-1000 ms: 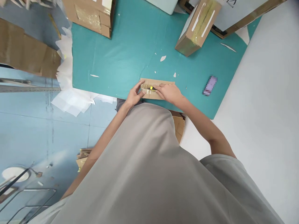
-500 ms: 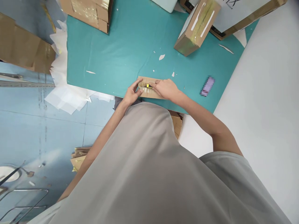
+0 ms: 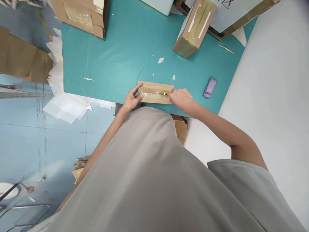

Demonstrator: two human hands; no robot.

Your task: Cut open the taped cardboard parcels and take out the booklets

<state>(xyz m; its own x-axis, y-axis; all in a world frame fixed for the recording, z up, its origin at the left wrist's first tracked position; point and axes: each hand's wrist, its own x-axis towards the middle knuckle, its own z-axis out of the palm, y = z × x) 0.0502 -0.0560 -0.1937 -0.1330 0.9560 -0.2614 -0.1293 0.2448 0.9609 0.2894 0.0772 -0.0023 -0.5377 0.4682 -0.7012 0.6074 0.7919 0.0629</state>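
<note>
A small flat cardboard box with clear tape along its middle lies at the front edge of the green table. My left hand grips the box's left end, thumb on the near side and fingers on the far side. My right hand is closed around a small yellow cutter, its front end on the taped seam near the box's right end. A dark slit runs along the seam to the left of the cutter. Most of the cutter is hidden in my fingers.
A cardboard box stands at the back left, and a taped upright box at the back right beside a large white-sided box. A blurred purple object lies on the right. Paper scraps dot the table; white sheets hang off its left.
My right hand has moved right along the seam with the cutter, uncovering more of the box. My left hand still grips the left end. The whole view has shifted slightly.
</note>
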